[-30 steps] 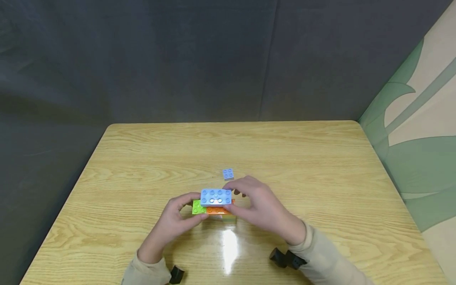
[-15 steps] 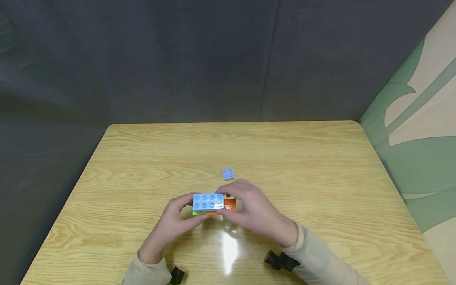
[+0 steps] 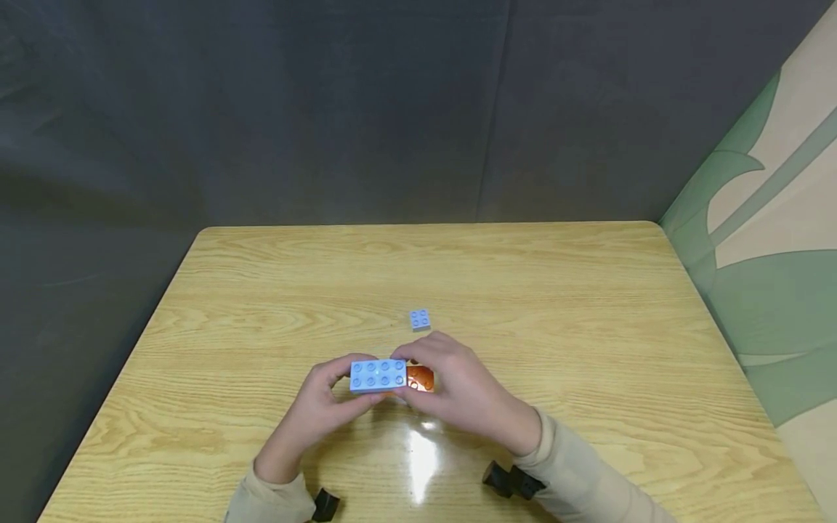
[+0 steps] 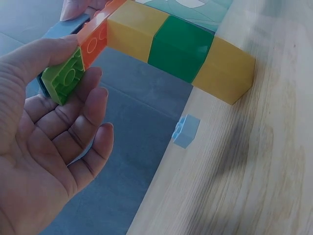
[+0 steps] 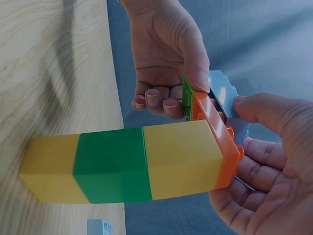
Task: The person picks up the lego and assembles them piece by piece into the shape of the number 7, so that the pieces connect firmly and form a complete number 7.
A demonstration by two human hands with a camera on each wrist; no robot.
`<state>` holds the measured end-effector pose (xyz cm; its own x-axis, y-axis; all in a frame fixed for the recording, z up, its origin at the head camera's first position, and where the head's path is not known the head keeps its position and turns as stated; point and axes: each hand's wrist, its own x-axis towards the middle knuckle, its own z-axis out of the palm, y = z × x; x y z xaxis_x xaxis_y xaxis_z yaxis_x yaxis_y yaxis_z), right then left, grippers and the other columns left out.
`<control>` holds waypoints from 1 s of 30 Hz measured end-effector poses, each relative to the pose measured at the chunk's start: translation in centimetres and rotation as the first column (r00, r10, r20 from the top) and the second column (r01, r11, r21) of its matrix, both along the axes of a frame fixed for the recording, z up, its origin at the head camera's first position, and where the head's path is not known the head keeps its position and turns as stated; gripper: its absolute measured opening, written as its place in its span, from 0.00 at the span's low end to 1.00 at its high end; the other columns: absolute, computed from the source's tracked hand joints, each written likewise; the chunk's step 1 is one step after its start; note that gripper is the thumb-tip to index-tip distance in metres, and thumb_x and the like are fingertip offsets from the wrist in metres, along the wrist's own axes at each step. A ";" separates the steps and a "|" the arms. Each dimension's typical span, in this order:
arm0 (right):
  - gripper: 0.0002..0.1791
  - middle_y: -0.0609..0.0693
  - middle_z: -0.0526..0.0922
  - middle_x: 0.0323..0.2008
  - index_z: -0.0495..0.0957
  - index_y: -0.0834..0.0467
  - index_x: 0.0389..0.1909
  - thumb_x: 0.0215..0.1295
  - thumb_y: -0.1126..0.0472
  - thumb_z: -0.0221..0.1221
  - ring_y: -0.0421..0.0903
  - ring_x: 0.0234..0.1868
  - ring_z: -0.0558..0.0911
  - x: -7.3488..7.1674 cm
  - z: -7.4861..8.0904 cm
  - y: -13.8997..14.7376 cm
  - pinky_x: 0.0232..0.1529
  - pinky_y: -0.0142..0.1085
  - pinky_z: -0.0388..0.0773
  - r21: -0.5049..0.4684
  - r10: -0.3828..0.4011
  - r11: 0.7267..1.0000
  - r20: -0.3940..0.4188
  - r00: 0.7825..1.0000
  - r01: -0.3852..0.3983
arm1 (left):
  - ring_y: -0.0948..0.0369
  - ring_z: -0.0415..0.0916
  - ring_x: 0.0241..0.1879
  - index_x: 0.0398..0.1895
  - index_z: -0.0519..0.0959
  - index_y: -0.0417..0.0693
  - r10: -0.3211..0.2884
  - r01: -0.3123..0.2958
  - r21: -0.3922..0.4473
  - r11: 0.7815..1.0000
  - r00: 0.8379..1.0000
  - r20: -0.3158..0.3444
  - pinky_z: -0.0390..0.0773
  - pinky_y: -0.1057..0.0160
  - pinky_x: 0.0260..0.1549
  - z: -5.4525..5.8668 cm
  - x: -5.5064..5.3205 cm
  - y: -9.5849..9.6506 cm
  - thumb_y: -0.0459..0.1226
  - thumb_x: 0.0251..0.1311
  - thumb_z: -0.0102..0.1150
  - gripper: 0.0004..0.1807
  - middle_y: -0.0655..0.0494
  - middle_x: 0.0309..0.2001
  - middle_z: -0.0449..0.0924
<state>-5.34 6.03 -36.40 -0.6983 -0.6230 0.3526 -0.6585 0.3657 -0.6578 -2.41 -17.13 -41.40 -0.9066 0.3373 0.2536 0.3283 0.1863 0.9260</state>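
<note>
A tower of a yellow block, a green block and another yellow block stands on the table. A thin orange brick tops it, and a lime-green brick juts out at the left end. My left hand pinches that overhanging end between thumb and fingers. With thumb and fingers my right hand grips a light-blue eight-stud brick over the lime and orange bricks. In the right wrist view a narrow gap shows beneath the blue brick, above the orange studs.
Behind the hands, a small light-blue four-stud brick lies on the wooden table. A dark curtain hangs past the far edge, and a green-and-beige patterned cloth is at the right.
My right hand has moved the blue brick left and slightly nearer, covering the lime-green brick from above and exposing the orange brick's right end. The left hand has stayed in place.
</note>
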 end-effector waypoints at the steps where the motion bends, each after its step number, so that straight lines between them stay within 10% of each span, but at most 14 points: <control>1: 0.19 0.45 0.84 0.42 0.82 0.56 0.47 0.53 0.58 0.72 0.42 0.44 0.78 0.0 0.0 0.0 0.40 0.31 0.76 0.003 -0.001 1.000 -0.004 1.000 0.001 | 0.58 0.80 0.45 0.49 0.80 0.46 0.001 -0.001 -0.001 1.000 1.000 0.000 0.77 0.59 0.49 0.0 0.0 0.0 0.29 0.53 0.70 0.19 0.55 0.44 0.84; 30: 0.19 0.46 0.84 0.43 0.81 0.56 0.48 0.57 0.57 0.70 0.39 0.43 0.77 0.3 -0.4 0.0 0.39 0.30 0.76 0.033 -0.007 0.999 -0.026 1.000 0.008 | 0.57 0.80 0.45 0.49 0.80 0.44 -0.015 0.014 0.013 1.000 0.999 0.030 0.77 0.58 0.50 0.3 0.1 0.2 0.30 0.56 0.68 0.17 0.55 0.44 0.84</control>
